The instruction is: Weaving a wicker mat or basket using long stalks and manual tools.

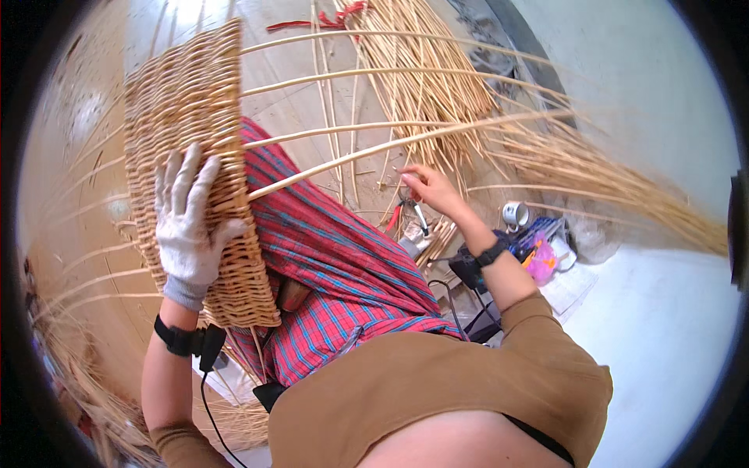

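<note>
A flat woven wicker panel stands tilted over my lap at the left, its long pale stakes sticking out to both sides. My left hand, in a white knit glove, lies flat on the weave with its fingers stretched upward. My bare right hand is apart from the panel, over the floor at the right. Its thumb and forefinger are pinched together; what is between them, if anything, is too small to name. Just below that hand lies a hand tool with red and white handles.
A big bundle of thin rods lies ahead, near a red cloth strip. More loose rods fan out to the right. A white mug and a pink bag sit at the right. Checked cloth covers my legs.
</note>
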Demonstrator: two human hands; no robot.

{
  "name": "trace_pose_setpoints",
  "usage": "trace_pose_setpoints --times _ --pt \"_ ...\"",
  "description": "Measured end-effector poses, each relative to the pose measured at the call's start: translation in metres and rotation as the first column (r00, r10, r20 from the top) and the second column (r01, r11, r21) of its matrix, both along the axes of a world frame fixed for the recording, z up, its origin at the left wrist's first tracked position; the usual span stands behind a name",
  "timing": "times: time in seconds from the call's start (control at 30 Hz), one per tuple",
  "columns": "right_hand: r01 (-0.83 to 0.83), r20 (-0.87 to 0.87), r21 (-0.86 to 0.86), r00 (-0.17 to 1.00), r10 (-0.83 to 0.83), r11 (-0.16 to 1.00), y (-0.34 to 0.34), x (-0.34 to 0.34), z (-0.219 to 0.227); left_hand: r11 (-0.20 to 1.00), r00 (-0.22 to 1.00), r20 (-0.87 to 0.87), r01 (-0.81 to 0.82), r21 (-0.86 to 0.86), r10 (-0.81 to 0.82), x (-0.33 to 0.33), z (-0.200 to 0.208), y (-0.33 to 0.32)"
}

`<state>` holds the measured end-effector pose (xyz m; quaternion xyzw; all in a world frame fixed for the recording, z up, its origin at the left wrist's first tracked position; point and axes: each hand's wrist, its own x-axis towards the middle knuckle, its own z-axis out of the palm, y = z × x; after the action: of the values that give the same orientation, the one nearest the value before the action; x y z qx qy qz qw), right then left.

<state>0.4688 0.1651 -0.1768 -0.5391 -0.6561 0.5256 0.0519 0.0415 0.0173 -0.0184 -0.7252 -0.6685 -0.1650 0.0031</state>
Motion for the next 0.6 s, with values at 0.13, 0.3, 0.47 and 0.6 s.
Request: trace_pose_setpoints --times 0.13,0.3,0.47,0.6 --pt "-0.092 0.510 0.064 0.859 0.046 0.994 -0.049 0.066 -0.141 1.000 1.000 0.016 0.003 0.030 -0.004 0.004 -0.003 0.000" --pt "0.167 0.791 0.004 0.603 -0.105 0.986 -0.085 0.056 -0.210 1.000 1.000 0.011 0.002 -0.013 -0.002 0.005 -0.007 -0.001" --pt "0.328 0.820 -0.008 0.544 -0.181 0.945 -0.087 0.012 -0.222 0.999 0.997 0.081 -0.018 -0.032 0.020 0.003 -0.012 -0.003" --pt "0.322 0.834 0.031 0.513 -0.202 0.946 -0.079 0.003 -0.225 0.999 0.988 0.153 -0.024 -0.034 0.029 0.002 -0.014 -0.002"
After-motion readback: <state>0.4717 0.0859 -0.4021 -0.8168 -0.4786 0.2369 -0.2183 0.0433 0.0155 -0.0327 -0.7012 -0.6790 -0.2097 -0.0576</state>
